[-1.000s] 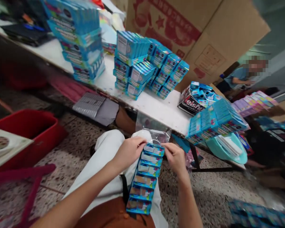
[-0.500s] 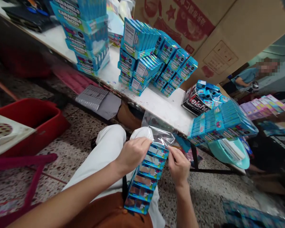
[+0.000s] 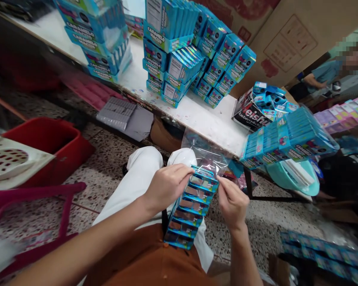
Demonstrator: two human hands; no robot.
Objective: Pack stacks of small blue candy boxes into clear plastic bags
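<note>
A stack of blue candy boxes with windowed faces lies along my lap, one end against my brown top. At its far end, a clear plastic bag reaches past the boxes, its loose film crinkled and shiny. My left hand is closed, pinching the bag at the stack's far left corner. Opposite it, my right hand pinches the film at the far right corner, thumb and fingers together. How far the bag covers the boxes is hard to make out.
Piles of blue boxes stand on the white table, beside a black carton of loose blue pieces. A wrapped pack overhangs the table edge. A red bin is at left. A person sits at far right.
The view has shifted, so table things look larger and nearer. My hands and the bagged boxes sit slightly farther right and higher in view. Both hands keep their pinch.
</note>
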